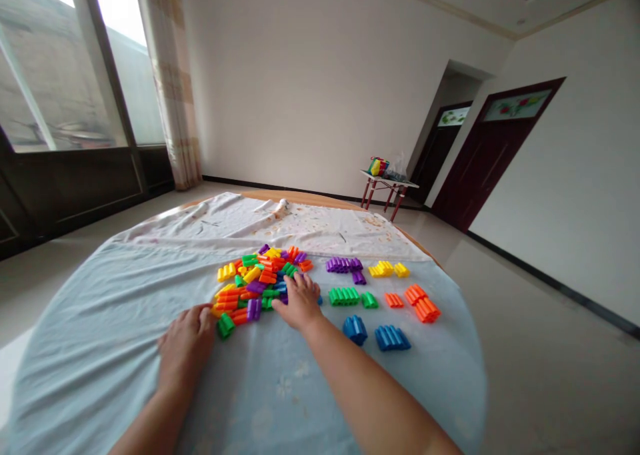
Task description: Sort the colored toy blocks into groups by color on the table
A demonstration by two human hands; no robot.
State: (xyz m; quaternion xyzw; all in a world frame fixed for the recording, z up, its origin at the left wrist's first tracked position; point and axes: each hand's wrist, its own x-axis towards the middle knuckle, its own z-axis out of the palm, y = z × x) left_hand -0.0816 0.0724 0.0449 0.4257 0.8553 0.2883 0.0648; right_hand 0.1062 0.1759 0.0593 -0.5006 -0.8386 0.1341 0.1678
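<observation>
A mixed pile of plastic tube-shaped building pieces (255, 285) in orange, green, purple, yellow and blue lies on the cloth. My left hand (187, 338) rests at the pile's near left edge, fingers stretched out, close to a green piece (225, 326). Over the pile's right side reaches my right hand (301, 302), thumb and fingers apart; blue pieces (281, 287) lie beside its fingers, and some are partly hidden by it. To the right are colour groups: purple (344, 265), yellow (383, 269), green (344, 296), orange (424, 304) and blue (393, 338).
The round table bears a light blue cloth (260, 395) and a white patterned cloth (320, 225) at its far side. Beyond it, a small table (387, 183) holds a colourful bag (379, 166) and clear plastic. Windows stand at left, doors at right.
</observation>
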